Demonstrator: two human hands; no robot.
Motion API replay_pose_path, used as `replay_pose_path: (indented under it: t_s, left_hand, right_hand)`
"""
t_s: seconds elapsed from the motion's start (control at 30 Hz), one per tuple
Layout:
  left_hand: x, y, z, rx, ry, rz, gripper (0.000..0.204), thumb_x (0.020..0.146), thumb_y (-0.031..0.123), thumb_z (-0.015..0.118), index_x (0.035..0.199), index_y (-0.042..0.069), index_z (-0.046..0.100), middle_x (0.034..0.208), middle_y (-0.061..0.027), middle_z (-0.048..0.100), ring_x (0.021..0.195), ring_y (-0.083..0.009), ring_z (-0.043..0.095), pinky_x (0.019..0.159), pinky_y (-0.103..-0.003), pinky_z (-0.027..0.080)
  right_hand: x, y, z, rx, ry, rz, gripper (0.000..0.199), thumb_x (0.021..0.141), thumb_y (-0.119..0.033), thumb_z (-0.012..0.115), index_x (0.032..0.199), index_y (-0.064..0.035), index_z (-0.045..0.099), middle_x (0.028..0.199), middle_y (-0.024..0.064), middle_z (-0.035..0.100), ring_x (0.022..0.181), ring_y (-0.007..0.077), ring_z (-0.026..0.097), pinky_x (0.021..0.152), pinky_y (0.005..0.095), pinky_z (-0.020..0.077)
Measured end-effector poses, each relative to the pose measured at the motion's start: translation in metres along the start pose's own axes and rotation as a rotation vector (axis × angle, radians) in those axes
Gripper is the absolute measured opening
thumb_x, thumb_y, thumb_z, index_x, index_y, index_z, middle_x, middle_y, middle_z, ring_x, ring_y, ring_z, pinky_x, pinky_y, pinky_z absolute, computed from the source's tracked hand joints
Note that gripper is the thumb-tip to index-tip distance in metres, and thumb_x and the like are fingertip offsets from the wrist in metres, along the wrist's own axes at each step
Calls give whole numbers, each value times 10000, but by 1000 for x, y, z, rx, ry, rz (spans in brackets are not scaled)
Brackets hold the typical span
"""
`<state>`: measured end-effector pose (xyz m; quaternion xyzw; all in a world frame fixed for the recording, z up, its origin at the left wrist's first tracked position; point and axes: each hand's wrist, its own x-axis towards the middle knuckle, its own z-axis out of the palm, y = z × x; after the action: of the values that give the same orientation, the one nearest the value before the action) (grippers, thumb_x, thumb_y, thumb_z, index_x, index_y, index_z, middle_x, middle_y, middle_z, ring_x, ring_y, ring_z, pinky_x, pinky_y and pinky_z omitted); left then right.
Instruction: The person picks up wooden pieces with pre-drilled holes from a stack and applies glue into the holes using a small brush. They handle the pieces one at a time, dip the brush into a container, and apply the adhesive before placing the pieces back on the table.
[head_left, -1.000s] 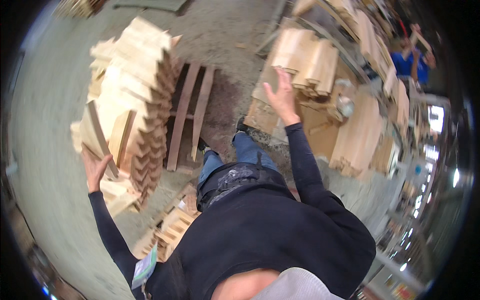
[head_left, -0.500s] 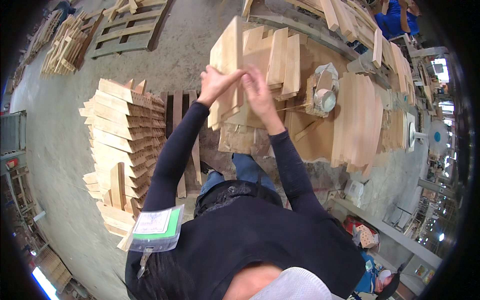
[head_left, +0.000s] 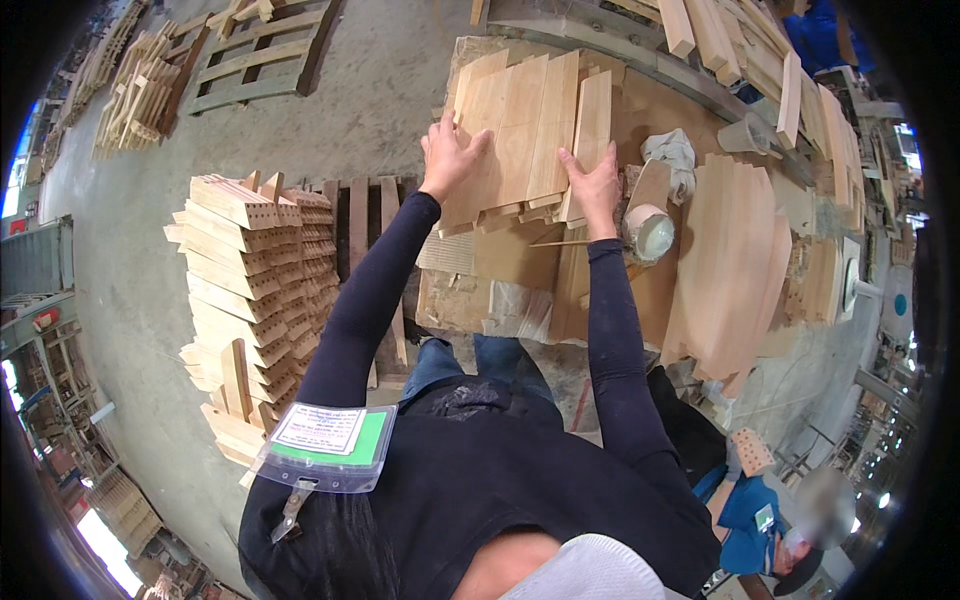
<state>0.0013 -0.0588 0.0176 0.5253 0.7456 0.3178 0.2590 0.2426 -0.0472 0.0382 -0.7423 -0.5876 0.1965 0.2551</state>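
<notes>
Several pale wooden boards (head_left: 520, 135) lie overlapping, like a fanned stack, on the worktable in front of me. At their left edge my left hand (head_left: 452, 160) rests with thumb and fingers spread, touching the wood. My right hand (head_left: 594, 190) is at the near end of a narrower board (head_left: 594, 115) on the right side of the stack, its thumb and forefinger apart; some fingers are hidden. Beside my right hand stands a round tub (head_left: 650, 234) with whitish contents. A thin stick (head_left: 560, 243) lies to the tub's left.
Cardboard (head_left: 640, 100) covers the worktable. More boards (head_left: 722, 260) are stacked at right, near a crumpled plastic bag (head_left: 670, 158). A tall pile of drilled wood pieces (head_left: 240, 290) stands left on a pallet (head_left: 360, 225). Another person in blue (head_left: 750, 525) holds a drilled block lower right.
The board that was raised upright between my hands is down among the others. My hands have moved apart, the right one outward to the right. A person at lower right has come further into view.
</notes>
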Motion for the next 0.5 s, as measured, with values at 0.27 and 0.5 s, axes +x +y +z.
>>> replay_pose_path:
  t_s: [0.27,0.5]
  left_hand:
    - [26,-11,-2,-33,-40,-2,463,837,407,673,884,-51,629,845,-227,641,794,-340,616,757,-424,478]
    - [6,-18,-16,-188,-104,-65,551,903,408,593,1169,-75,594,1063,-288,643,1017,-384,624,876,-405,488]
  right_hand:
    - [18,-1,5,179,-108,-11,903,755,-465,751,1386,69,388,1333,319,496,1231,408,515,1016,437,425]
    - [17,5,7,125,-16,-168,792,831,-368,701,1401,69,367,1373,309,461,1272,407,472,1050,430,395]
